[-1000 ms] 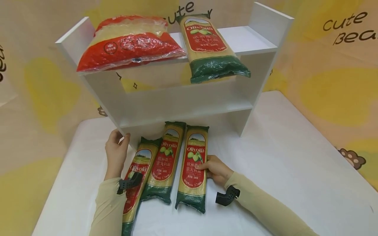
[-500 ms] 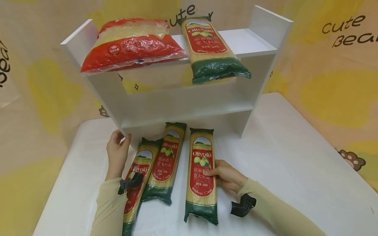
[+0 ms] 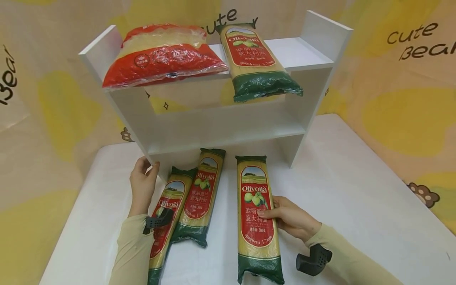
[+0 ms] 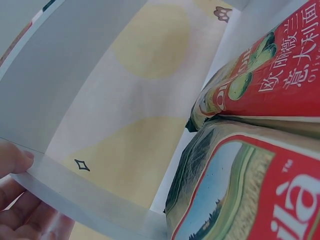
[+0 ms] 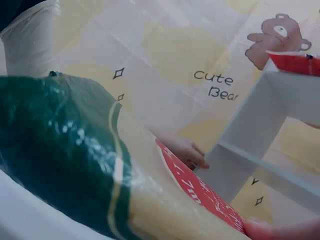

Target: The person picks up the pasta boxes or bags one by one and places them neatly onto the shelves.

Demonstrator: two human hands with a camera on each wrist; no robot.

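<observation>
My right hand (image 3: 293, 218) grips a pack of spaghetti (image 3: 258, 245) by its right edge, thumb on the red label. The pack is raised toward the camera, its green bottom end large in the right wrist view. At the lower left, my left hand (image 3: 143, 184) holds the side panel of a white shelf (image 3: 228, 124); in the left wrist view the thumb (image 4: 17, 159) and fingers lie on either side of the panel's edge. Beside that hand two more spaghetti packs lie on the table, one leftmost (image 3: 162, 237) partly behind the left wrist, the other (image 3: 199, 198) leaning against it.
On the shelf's top board sit a red and clear plastic bag (image 3: 164, 57) and another spaghetti pack (image 3: 258, 59), whose green end overhangs the front edge. A white-covered table (image 3: 363, 190) extends to the right. Patterned cloth (image 3: 402, 103) hangs behind and at the sides.
The right hand has drawn its spaghetti pack rightward and toward the camera, away from the other two packs. My left hand stays on the shelf panel.
</observation>
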